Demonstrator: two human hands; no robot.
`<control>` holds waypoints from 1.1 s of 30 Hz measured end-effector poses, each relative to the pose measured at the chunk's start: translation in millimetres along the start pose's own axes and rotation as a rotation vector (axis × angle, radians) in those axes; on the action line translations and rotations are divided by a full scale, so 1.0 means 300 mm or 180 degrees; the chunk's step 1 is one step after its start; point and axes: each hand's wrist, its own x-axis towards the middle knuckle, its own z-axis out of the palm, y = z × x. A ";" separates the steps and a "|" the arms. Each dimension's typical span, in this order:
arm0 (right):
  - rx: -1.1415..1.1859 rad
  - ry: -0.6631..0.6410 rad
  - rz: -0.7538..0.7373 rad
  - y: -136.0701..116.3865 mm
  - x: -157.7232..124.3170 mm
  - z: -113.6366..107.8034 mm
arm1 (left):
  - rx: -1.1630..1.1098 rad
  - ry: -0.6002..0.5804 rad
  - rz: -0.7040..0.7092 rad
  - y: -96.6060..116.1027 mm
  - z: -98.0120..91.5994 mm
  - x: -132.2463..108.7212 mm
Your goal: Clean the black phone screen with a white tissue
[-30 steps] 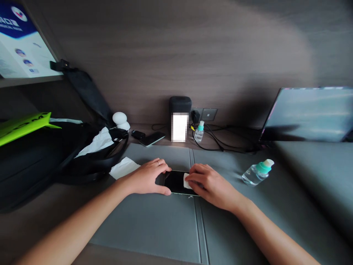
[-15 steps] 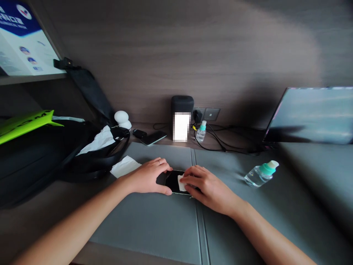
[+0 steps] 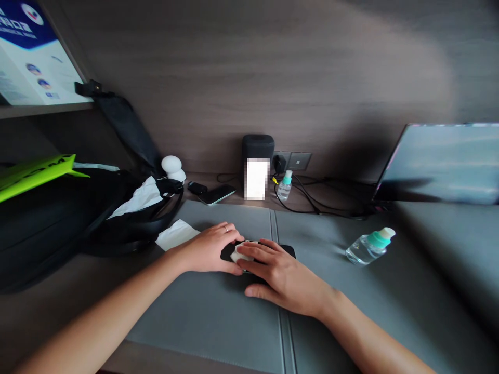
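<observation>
A black smartphone [image 3: 289,250] lies flat on the grey mat, largely covered by my hands. My left hand [image 3: 208,249], with a ring on one finger, grips its left end between thumb and fingers. Under the fingertips of my right hand [image 3: 284,272] is a small folded white tissue [image 3: 238,254], pressed against the screen near the left hand. The right fingers are stretched out over the phone, and the thumb sticks out in front of its near edge. A white paper sheet [image 3: 177,235] lies beside my left wrist.
On the right of the grey mat [image 3: 218,317] a clear spray bottle [image 3: 366,248] lies tilted. Behind stand a black speaker [image 3: 258,145], a smaller bottle [image 3: 284,188], cables and another phone [image 3: 217,194]. A black bag [image 3: 47,228] is at left, a laptop screen [image 3: 444,166] at right.
My right hand has slid left along the phone with the tissue, from its middle to near my left hand. Its fingers are straighter and the thumb is farther out. The left hand has stayed still.
</observation>
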 end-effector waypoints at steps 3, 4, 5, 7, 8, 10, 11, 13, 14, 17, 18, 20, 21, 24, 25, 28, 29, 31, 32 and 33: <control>-0.0062 -0.0087 0.0053 -0.007 0.010 0.010 | 0.0031 0.0002 0.0021 0.000 0.001 0.002; -0.0071 -0.0096 0.0073 -0.009 0.012 0.013 | 0.0042 0.0008 0.0025 0.000 0.001 0.002; -0.0077 -0.0096 0.0090 -0.011 0.014 0.016 | 0.0050 0.0015 0.0027 0.000 0.002 0.002; -0.0082 -0.0084 0.0117 -0.012 0.016 0.020 | 0.0064 0.0012 0.0032 0.000 0.002 0.002; -0.0081 -0.0072 0.0128 -0.012 0.017 0.020 | 0.0070 0.0004 0.0034 0.000 0.001 0.002; -0.0077 -0.0030 0.0160 -0.007 0.015 0.016 | 0.0079 -0.0002 0.0036 0.002 -0.001 0.001; -0.0077 0.0001 0.0183 -0.004 0.014 0.011 | 0.0079 0.0007 0.0032 0.003 -0.001 0.000; -0.0080 0.0058 0.0230 0.005 0.008 -0.003 | 0.0082 0.0026 0.0022 0.004 -0.003 0.000; -0.0081 0.0078 0.0250 0.009 0.005 -0.011 | 0.0088 0.0028 0.0022 0.004 -0.003 0.000; -0.0112 0.0130 0.0309 0.024 -0.011 -0.037 | 0.0129 0.0008 0.0051 0.002 -0.003 0.000; -0.0146 0.0150 0.0344 0.029 -0.018 -0.044 | 0.0145 0.0007 0.0062 0.001 -0.003 0.000; -0.0249 0.0189 0.0418 0.038 -0.036 -0.056 | 0.0180 0.0011 0.0066 -0.001 -0.003 0.000; -0.0311 0.0200 0.0447 0.041 -0.048 -0.060 | 0.0195 0.0011 0.0063 -0.002 -0.003 0.001; -0.0525 0.0183 0.0486 0.045 -0.094 -0.070 | 0.0214 0.0013 0.0071 -0.006 -0.003 0.001; -0.0605 0.0168 0.0501 0.044 -0.113 -0.073 | 0.0212 0.0013 0.0086 -0.008 -0.003 0.001; -0.0780 0.0111 0.0570 0.031 -0.171 -0.081 | 0.0215 0.0036 0.0131 -0.013 -0.003 0.002; -0.0810 0.0093 0.0611 0.024 -0.189 -0.084 | 0.0221 0.0047 0.0144 -0.015 -0.002 0.003; -0.0845 0.0082 0.0689 0.007 -0.215 -0.087 | 0.0218 0.0065 0.0163 -0.018 -0.001 0.004; -0.0854 0.0084 0.0729 -0.003 -0.223 -0.088 | 0.0207 0.0072 0.0167 -0.020 -0.001 0.004; -0.0857 0.0089 0.0761 -0.013 -0.226 -0.088 | 0.0193 0.0076 0.0171 -0.021 0.000 0.005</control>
